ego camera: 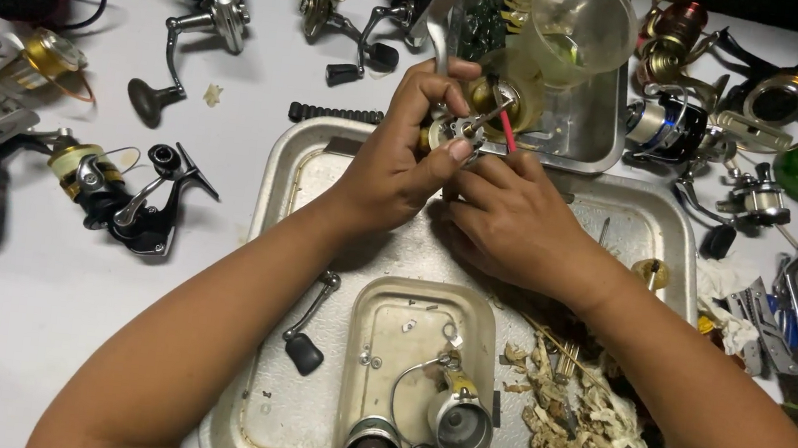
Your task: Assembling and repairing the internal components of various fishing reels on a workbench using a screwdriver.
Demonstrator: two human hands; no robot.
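My left hand (396, 160) clamps the reel body (475, 113) at the far edge of the large metal tray (318, 245); my right hand (509, 211) pinches the red-handled tool (506, 127) into it; advisable: firm hold, light tip pressure, parts over tray.

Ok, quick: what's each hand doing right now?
Left hand: closed, holding a small reel part.
Right hand: closed on a red-handled tool.
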